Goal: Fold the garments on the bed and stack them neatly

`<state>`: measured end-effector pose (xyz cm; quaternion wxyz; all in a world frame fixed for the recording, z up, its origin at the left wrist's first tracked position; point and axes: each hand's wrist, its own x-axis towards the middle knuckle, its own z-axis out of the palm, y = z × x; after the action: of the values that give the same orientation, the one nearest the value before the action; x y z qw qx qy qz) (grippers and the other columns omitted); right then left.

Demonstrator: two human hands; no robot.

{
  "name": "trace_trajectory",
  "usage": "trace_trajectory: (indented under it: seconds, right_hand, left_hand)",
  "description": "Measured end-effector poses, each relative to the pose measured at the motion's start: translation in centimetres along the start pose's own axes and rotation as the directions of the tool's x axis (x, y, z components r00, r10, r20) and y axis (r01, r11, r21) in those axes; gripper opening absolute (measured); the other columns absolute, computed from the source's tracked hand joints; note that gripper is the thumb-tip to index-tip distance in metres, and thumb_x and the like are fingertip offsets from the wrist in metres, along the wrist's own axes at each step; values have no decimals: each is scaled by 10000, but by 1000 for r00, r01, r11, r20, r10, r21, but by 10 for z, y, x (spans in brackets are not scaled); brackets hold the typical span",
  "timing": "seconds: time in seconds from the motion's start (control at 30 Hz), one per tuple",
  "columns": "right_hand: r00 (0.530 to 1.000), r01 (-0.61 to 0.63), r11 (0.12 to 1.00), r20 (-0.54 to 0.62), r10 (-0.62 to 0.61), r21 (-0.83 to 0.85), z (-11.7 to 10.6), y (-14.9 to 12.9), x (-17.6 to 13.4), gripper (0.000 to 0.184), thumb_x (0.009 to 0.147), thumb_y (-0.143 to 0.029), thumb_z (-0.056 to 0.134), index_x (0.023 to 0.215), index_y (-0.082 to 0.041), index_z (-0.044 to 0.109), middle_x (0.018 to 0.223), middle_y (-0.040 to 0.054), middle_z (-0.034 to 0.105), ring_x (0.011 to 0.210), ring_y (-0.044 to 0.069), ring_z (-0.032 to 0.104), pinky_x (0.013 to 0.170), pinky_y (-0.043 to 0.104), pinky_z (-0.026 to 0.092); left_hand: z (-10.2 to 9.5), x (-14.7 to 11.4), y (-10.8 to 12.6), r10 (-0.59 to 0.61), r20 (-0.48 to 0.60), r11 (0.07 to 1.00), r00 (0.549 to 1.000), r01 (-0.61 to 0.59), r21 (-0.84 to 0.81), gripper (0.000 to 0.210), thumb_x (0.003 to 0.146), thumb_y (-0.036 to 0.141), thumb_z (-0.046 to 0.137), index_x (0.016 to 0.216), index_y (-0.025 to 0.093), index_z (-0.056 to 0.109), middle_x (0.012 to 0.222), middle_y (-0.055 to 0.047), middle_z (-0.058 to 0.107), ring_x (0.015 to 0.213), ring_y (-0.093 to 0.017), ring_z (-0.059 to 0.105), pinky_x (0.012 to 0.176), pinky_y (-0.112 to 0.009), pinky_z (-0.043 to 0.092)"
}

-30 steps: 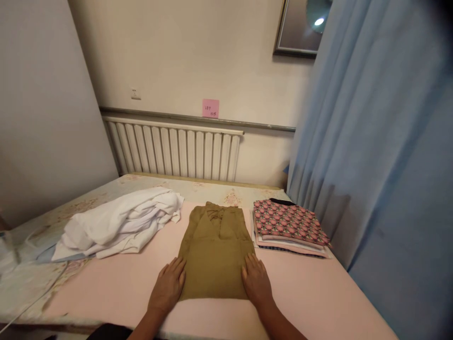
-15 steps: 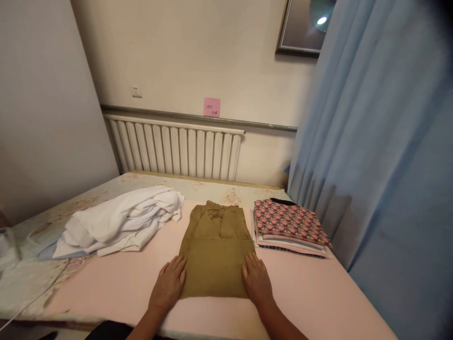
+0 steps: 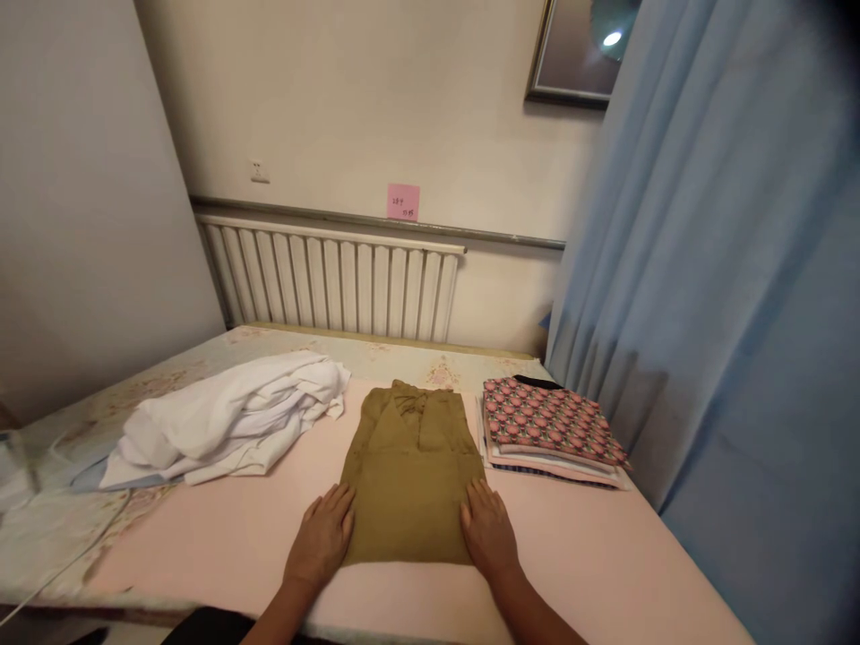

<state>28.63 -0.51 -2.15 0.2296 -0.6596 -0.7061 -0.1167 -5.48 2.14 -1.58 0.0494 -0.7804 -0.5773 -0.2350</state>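
Note:
A folded olive-green shirt (image 3: 411,502) lies flat in front of me, its collar end pointing toward the wall. Along its left edge rests my left hand (image 3: 323,528), palm down with fingers stretched forward and the thumb against the cloth. My right hand (image 3: 489,527) lies the same way at the right edge, its fingertips touching the fabric. Neither hand lifts the shirt. Under the shirt is a pink sheet (image 3: 578,555).
To the left sits a rumpled heap of white clothing (image 3: 228,421). A stack of folded clothes with a pink patterned top piece (image 3: 547,417) lies at the right, beside a blue curtain (image 3: 672,224). Behind the bed stand a radiator (image 3: 336,278) and the wall.

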Motion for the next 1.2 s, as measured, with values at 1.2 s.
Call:
trace_trajectory:
  seconds: [1.2]
  right_hand:
    - [999, 22, 1000, -43, -23, -18, 6, 3, -2, 380, 943, -241, 406, 1263, -134, 582, 1350, 133, 570, 1288, 275, 485, 1091, 444, 317]
  left_hand:
    - [-5, 1, 4, -18, 39, 999, 999, 17, 35, 423, 937, 309, 373, 1285, 197, 585, 1377, -68, 574, 1323, -230, 470, 1105, -435, 351]
